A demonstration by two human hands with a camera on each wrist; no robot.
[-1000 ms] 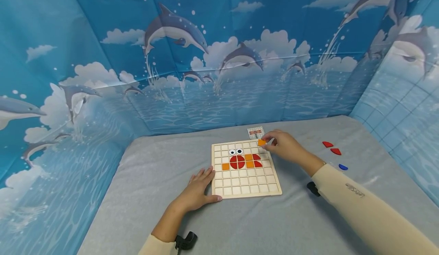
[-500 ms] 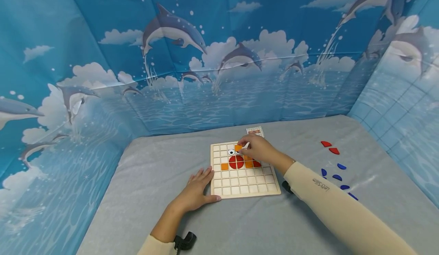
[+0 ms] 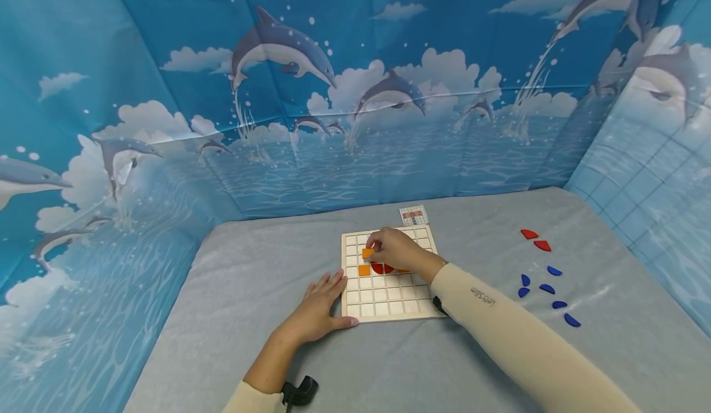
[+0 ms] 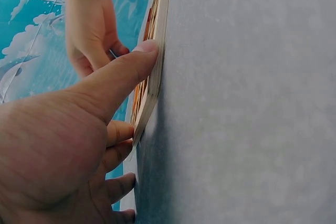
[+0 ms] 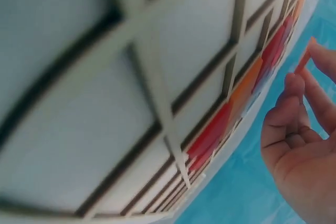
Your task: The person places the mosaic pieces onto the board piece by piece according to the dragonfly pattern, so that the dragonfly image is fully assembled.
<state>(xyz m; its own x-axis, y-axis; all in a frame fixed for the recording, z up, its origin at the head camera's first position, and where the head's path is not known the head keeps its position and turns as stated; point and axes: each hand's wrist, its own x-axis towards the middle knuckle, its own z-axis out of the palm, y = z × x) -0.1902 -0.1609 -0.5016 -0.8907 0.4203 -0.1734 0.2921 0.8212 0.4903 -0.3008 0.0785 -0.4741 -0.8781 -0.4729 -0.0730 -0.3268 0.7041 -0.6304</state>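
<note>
Lettering (image 3: 482, 296) on the forearm of the person's cream-coloured right sleeve (image 3: 528, 342): a single mark in small, dark letters, which I read as "LetsSlim". The characters run along the fabric from the wrist side toward the elbow, sloping downward to the right in the head view; whether an apostrophe follows "Let" I cannot tell at this size. Small card (image 3: 413, 215), lying just beyond the gridded board (image 3: 389, 308): its printing is too fine for me to read.
</note>
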